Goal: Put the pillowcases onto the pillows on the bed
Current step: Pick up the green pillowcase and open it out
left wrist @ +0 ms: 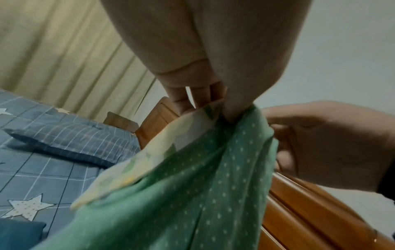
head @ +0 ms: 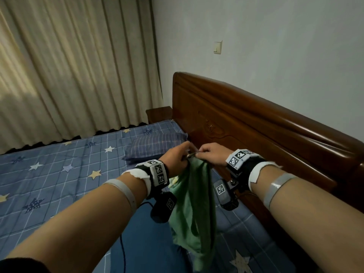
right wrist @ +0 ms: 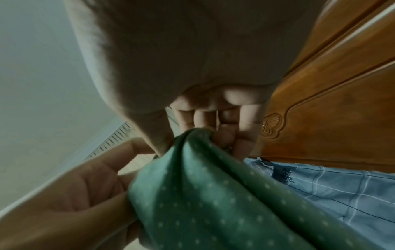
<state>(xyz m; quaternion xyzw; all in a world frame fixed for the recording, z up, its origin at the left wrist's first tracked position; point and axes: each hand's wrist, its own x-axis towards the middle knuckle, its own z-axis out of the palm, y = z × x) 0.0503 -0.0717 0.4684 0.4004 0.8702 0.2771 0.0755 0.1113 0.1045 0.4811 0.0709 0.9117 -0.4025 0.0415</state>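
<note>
A green pillowcase (head: 194, 198) with small pale dots hangs in the air above the bed; its lining shows pale yellow (left wrist: 153, 159). My left hand (head: 180, 155) pinches its top edge, thumb against curled fingers (left wrist: 186, 103). My right hand (head: 208, 154) pinches the same edge right beside it, fingers (right wrist: 235, 133) curled round a bunched green fold (right wrist: 198, 162). A dark blue checked pillow (head: 155, 145) lies flat on the bed by the headboard, beyond both hands.
The bed (head: 59, 170) carries a blue grid sheet with stars. A brown wooden headboard (head: 266, 123) runs along the right. Beige curtains (head: 74, 66) hang behind the bed, with a small wooden nightstand (head: 159, 113) in the corner. A black cable (head: 123, 251) trails over the sheet.
</note>
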